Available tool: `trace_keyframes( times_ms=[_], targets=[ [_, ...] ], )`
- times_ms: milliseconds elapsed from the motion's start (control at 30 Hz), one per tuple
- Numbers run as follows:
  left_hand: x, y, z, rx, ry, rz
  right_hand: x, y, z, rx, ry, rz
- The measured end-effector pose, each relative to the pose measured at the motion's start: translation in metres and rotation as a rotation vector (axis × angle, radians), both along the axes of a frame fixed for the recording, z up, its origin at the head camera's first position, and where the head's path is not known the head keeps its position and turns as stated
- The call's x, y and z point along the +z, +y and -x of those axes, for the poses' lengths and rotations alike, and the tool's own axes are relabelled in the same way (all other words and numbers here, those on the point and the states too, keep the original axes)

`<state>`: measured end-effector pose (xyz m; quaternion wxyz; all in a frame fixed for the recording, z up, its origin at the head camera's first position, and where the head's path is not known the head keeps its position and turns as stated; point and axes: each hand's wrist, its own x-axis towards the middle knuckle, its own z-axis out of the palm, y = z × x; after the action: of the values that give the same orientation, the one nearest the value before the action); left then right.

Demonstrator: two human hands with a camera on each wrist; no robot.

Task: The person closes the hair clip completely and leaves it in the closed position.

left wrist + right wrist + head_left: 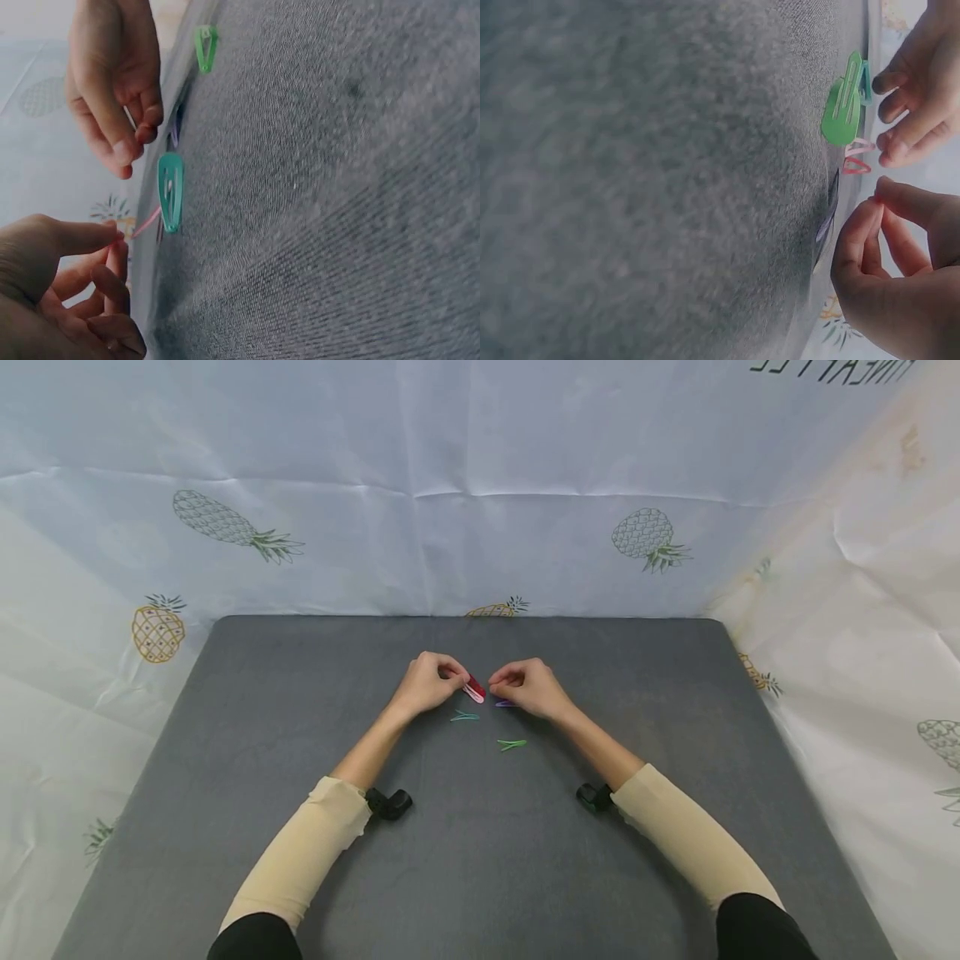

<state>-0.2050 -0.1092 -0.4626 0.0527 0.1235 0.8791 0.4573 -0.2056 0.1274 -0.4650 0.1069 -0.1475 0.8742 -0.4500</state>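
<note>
My left hand (429, 682) pinches a red hair clip (477, 686) and a pink hair clip (472, 695) together just above the grey table (225, 752). The pink clip (146, 223) sticks out from its fingertips (112, 238). My right hand (528, 687) hovers just right of those clips, fingers curled, thumb and forefinger (859, 232) slightly apart and holding nothing. A purple clip (504, 703) lies under it. A teal clip (464, 717) and a green clip (512, 744) lie nearer to me; the teal clip (171, 191) and the green clip (844, 101) show large in the wrist views.
A pineapple-print white cloth (480, 527) walls in the table at the back and on both sides. Black wrist cameras (388, 802) (595, 797) sit under my forearms. Bare grey table surface surrounds the clips.
</note>
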Motion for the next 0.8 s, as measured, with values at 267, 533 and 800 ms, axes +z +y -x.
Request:
trace_keyframes(
  times_ms=[267,533,800],
  targets=[
    [-0.003,-0.003,0.007,0.013,-0.035,0.011,0.001,-0.011,0.004,0.014,0.013,-0.018],
    [-0.009,-0.005,0.016,-0.014,-0.026,0.008,0.001,-0.018,0.006,-0.003,0.023,-0.063],
    [-0.003,-0.003,0.015,-0.010,-0.068,0.023,-0.001,-0.021,0.007,0.001,0.037,-0.102]
  ],
)
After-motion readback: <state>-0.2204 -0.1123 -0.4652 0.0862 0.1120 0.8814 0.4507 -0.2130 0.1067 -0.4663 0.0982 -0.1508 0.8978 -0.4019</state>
